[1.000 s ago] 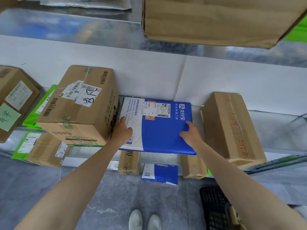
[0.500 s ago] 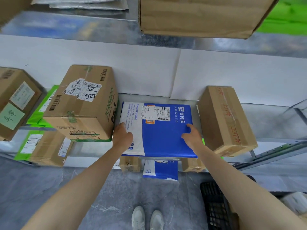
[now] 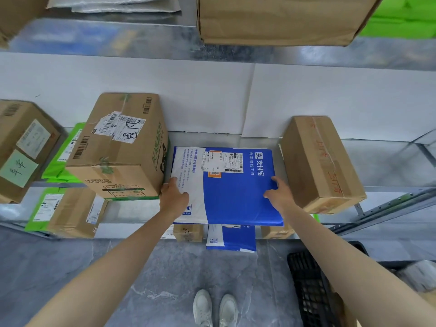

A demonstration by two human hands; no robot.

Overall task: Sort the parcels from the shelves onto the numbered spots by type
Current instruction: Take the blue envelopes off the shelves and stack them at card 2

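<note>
1. The blue-and-white mailer lies flat mid-shelf, and its near edge overhangs the front edge of the shelf. The labelled cardboard box sits just beside it on the left. A narrow strip of bare shelf separates it from the red-marked cardboard box on the right.
2. This shelf shows one mailer and three cardboard boxes, the third box at the far left. A second blue mailer lies one level below.
3. Both arms reach forward. The left hand pinches the mailer's left edge, thumb on top. The right hand grips its right edge, fingers curled.
</note>
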